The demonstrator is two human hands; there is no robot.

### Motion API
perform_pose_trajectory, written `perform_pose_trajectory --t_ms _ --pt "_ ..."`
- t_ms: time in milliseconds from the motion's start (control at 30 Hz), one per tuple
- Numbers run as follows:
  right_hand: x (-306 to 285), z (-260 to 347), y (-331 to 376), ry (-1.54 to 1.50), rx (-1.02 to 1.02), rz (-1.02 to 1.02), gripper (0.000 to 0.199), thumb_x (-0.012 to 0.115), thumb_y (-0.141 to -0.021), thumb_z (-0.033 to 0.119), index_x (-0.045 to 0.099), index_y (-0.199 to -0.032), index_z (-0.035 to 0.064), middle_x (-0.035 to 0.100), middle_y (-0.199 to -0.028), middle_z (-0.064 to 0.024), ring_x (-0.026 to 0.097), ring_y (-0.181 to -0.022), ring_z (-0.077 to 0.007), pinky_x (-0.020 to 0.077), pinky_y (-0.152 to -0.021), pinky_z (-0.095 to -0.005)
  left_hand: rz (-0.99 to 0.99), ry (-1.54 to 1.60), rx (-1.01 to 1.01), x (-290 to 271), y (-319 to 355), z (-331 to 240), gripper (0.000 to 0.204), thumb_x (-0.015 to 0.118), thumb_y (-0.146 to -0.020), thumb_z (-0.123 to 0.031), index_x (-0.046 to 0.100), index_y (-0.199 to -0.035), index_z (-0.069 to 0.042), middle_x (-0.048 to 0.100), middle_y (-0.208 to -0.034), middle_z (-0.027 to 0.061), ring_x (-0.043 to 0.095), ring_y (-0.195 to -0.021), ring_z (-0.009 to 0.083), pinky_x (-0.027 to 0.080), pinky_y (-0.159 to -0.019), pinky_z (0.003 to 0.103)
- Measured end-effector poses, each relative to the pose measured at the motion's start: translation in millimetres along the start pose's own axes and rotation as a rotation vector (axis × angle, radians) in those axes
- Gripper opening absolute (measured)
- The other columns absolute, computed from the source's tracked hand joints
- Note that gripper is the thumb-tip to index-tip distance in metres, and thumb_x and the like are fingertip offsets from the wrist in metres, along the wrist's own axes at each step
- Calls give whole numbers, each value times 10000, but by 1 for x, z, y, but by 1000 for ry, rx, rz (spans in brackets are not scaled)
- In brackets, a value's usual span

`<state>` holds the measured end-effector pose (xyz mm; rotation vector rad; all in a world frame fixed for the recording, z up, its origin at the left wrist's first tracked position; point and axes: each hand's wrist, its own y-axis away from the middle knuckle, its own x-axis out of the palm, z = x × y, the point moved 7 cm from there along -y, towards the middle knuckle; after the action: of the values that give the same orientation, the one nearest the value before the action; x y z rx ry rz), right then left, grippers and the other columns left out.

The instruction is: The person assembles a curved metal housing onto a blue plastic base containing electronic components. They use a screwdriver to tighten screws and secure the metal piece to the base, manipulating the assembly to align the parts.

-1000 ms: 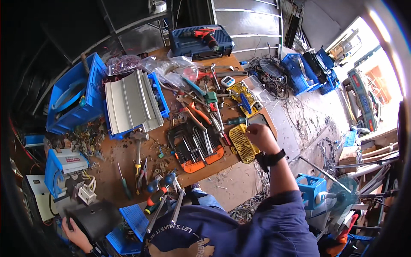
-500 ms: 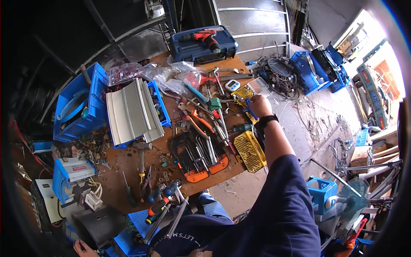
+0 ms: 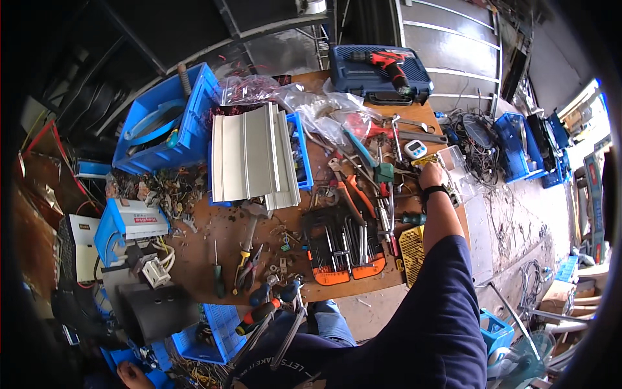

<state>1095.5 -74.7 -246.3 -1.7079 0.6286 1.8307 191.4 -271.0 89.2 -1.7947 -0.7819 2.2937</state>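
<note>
My right hand (image 3: 431,176) reaches over the right end of the wooden table, just beyond the yellow perforated case (image 3: 412,256). Its fingers curl downward beside a small yellow piece (image 3: 424,159) and a clear plastic box (image 3: 455,166); what they hold, if anything, is hidden. A white and blue digital timer (image 3: 415,150) lies just beyond the fingers. At the dark lower-left rim, part of my left hand (image 3: 133,375) shows low beside a blue crate, its fingers too dim to read.
Hex keys (image 3: 342,246) in an orange holder, orange-handled pliers (image 3: 360,196) and a hammer (image 3: 251,227) cover the table (image 3: 194,259). Pale metal profiles (image 3: 253,155) rest on a blue bin. A red drill (image 3: 391,67) lies on a dark blue case (image 3: 350,81). Handled tools (image 3: 275,308) stick up near my waist.
The view has swung, so the table sits further right in the picture. The blue tool seen at my right hand earlier no longer shows. My left hand stays low at the rim.
</note>
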Motion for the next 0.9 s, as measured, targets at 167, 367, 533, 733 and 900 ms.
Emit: perform_pose_trajectory --t_ms 167,367,533,733,900 --pt "-2 -5 0 -18 76 71 225 542 -782 95 626 -967 -2 595 -1031 -225 592 -964 -351 478 -842 -422 43 -2 18 12 9 11 169 574 -783 -151 601 -810 14 585 -763 204 553 -732 357 442 -672 426" --pt "-81 -7 17 -497 -119 -236 206 629 -762 102 622 -966 74 564 -1036 -158 579 -858 -343 474 -769 -420 -61 96 87 -2 -7 -40 109 585 -779 -90 623 -793 12 613 -801 170 564 -806 340 459 -748 424" --pt "-193 33 83 -878 -349 -417 284 616 -732 -32 586 -1006 37 534 -964 -71 545 -755 -165 474 -649 -267 -186 3 128 16 -6 -27 105 603 -789 -88 658 -828 -8 633 -836 153 571 -829 339 468 -772 417" --pt "-277 80 146 -955 -541 -373 356 581 -730 -103 571 -1064 20 591 -1029 -97 598 -869 -192 503 -686 -265 -172 340 9 41 -22 7 157 566 -840 -69 616 -964 13 581 -995 176 553 -921 327 445 -825 396" --pt "-321 121 196 -776 -666 -390 398 576 -696 -104 586 -1078 5 615 -978 -112 609 -845 -212 493 -695 -297 -263 262 -107 26 -14 -2 186 605 -794 -38 635 -977 -42 556 -1100 195 540 -992 335 444 -858 385"
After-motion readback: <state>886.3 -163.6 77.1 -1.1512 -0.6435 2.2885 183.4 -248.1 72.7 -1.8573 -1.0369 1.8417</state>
